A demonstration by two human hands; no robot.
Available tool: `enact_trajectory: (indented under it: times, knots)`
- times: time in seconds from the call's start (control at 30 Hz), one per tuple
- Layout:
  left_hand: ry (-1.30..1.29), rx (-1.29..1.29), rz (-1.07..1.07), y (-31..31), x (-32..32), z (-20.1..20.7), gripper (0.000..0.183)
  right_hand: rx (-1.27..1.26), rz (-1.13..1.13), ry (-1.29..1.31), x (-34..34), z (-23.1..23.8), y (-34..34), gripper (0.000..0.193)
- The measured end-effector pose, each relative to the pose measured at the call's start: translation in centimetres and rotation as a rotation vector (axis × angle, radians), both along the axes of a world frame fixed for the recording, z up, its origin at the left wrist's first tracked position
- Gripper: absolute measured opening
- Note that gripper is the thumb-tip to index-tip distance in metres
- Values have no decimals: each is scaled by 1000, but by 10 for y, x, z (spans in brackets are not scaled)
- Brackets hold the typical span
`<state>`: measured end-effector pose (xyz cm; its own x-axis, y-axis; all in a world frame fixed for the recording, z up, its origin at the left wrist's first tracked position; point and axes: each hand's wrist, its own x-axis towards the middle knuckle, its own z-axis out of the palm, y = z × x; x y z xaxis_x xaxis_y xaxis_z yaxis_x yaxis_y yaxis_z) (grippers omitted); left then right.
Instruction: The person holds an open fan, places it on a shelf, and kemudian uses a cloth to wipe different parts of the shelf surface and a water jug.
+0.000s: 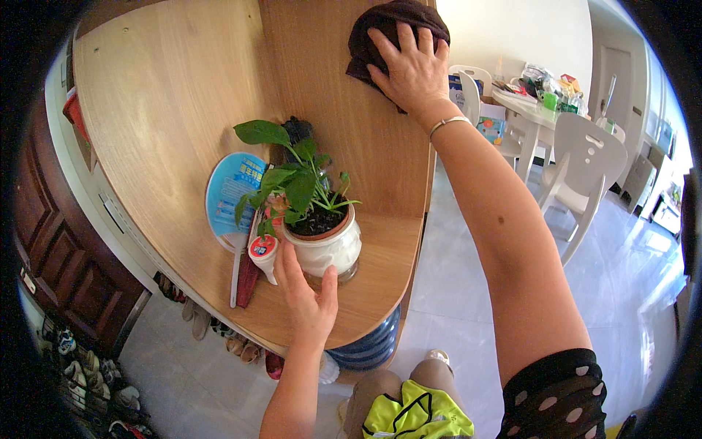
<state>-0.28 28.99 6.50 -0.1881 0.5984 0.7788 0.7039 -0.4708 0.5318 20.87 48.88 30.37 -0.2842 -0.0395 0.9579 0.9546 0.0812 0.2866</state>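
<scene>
My right hand (414,77) presses a dark brown cloth (363,50) against the upright wooden panel (333,95), its fingers spread over the fabric. Lower down, my left hand (308,304) is beside a white flower pot (333,252), thumb and fingers apart. Its fingertips are at the pot's left side; I cannot tell how firmly they touch. A leafy green plant (300,186) grows from dark soil in the pot. Left of the pot are a white tub with a red lid (263,249) and a round blue fan (235,192) with a white handle.
The wooden shelf (380,252) has a rounded front edge, with a blue water bottle (369,344) below. Shoes (95,380) line the floor at left, near a brown door (69,256). At right, a white chair (585,157) stands by a cluttered table (530,110).
</scene>
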Motion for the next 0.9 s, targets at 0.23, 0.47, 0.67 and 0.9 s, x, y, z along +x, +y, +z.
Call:
enact_trajectory:
  times: [0.23, 0.47, 0.67, 0.9]
  knots:
    - [3, -13, 5, -2, 0, 2, 74, 21, 5, -2, 0, -6, 5, 55]
    - [-9, -30, -10, -1, 0, 2, 75, 24, 15, 0, 1, -11, 4, 53]
    - [-19, -31, -28, 1, -1, 2, 77, 43, 34, 1, 2, -15, 6, 52]
    - [-15, -72, -7, -2, 0, 3, 78, -51, 66, -11, 1, -17, -17, 57]
